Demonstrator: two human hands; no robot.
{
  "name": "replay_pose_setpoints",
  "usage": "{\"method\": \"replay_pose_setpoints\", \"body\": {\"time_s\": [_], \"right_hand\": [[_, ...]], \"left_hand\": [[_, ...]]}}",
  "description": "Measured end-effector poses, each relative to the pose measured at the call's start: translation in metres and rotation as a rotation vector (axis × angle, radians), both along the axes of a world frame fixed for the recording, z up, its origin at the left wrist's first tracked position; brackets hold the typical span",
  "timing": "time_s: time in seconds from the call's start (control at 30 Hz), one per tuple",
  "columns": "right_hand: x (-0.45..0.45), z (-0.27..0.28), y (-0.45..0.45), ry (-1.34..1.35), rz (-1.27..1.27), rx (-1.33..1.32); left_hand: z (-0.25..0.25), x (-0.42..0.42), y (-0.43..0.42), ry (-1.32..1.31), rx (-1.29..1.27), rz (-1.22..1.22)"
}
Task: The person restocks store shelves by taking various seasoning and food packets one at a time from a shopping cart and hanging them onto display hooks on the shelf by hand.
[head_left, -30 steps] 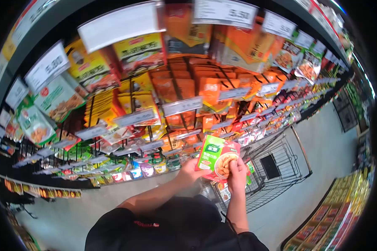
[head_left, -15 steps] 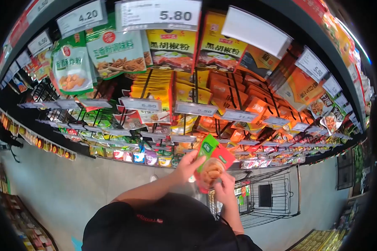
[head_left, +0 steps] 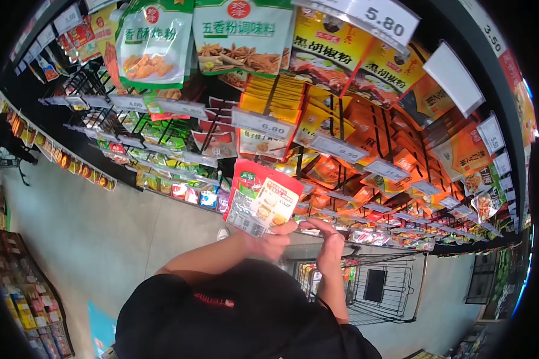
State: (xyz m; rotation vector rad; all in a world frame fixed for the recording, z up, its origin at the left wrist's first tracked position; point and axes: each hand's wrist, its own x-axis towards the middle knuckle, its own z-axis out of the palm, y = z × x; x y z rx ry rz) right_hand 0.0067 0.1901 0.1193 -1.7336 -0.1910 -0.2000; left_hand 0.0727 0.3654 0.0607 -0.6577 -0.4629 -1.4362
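Observation:
My left hand [head_left: 268,240] grips a red seasoning packet [head_left: 262,200] by its lower edge, fingers closed on it. The packet stands tilted in front of the shelf, its side with a white printed panel, a green logo and a barcode facing me. My right hand [head_left: 329,244] is just to the right of the packet, fingers stretched out towards my left hand and holding nothing. Beyond the packet hang yellow seasoning packets [head_left: 272,99] behind a 6.80 price tag [head_left: 263,122].
Hooks hold green-and-white powder pouches [head_left: 239,39], black pepper packets [head_left: 329,51] and orange packets [head_left: 365,134]. A wire shopping cart [head_left: 383,284] stands to my right with goods in it. Another display shelf [head_left: 33,293] is at lower left. A person [head_left: 12,137] is at far left.
The packet has been turned over to its printed panel side and moved left. My right hand has let go of it. The view has swung, shifting the shelf goods rightwards.

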Motion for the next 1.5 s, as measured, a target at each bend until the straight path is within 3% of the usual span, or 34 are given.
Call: {"method": "replay_pose_setpoints", "body": {"time_s": [0.23,0.3,0.37,0.43,0.47,0.53,0.63,0.77,0.87,0.9,0.97,1.03,1.1,1.13,1.2,1.37,1.5], "right_hand": [[0.009,0.000,0.024,-0.029,0.073,-0.053],[0.012,-0.003,0.027,-0.040,0.070,-0.076],[0.017,-0.010,0.032,-0.010,0.092,-0.036],[0.024,-0.010,0.048,-0.010,0.111,0.098],[0.028,-0.010,0.059,-0.010,0.124,0.235],[0.033,-0.009,0.082,0.031,0.102,0.217],[0.046,-0.005,0.119,0.091,0.109,0.236],[0.066,-0.014,0.162,0.038,0.164,0.030],[0.081,0.019,0.206,-0.571,-0.056,-0.422],[0.088,0.024,0.218,-0.578,-0.050,-0.417],[0.101,0.032,0.245,-0.810,0.218,-0.515],[0.111,0.044,0.275,-0.757,0.246,-0.625],[0.123,0.047,0.299,-0.698,0.264,-0.736],[0.131,0.046,0.308,-0.654,0.231,-0.804],[0.144,0.041,0.321,-0.601,0.166,-0.922],[0.164,0.038,0.346,-0.572,0.105,-0.934],[0.171,0.032,0.356,-0.582,-0.005,-0.964]], "left_hand": [[0.019,0.007,0.030,-0.034,0.231,0.201],[0.015,0.007,0.035,0.052,0.501,0.462],[-0.020,0.003,0.049,0.067,0.717,0.673],[0.036,0.002,0.057,0.006,1.392,0.956],[0.027,0.002,0.065,0.013,1.390,0.963],[0.012,0.001,0.089,-0.276,1.478,1.296],[0.024,-0.006,0.123,-0.337,1.474,1.366],[0.018,-0.002,0.179,-0.378,1.498,1.502],[0.015,0.013,0.218,-0.362,1.642,1.641],[0.020,0.020,0.227,-0.360,1.643,1.652],[0.031,0.033,0.245,-0.369,1.658,1.770],[0.026,0.050,0.267,-0.447,1.646,1.752],[0.033,0.066,0.279,-0.508,1.532,1.896],[0.031,0.071,0.290,-0.493,1.543,1.793],[0.033,0.083,0.299,-0.507,1.517,1.820],[0.016,0.116,0.325,-0.651,1.436,1.946],[0.026,0.123,0.329,-0.581,1.423,1.879]]}}
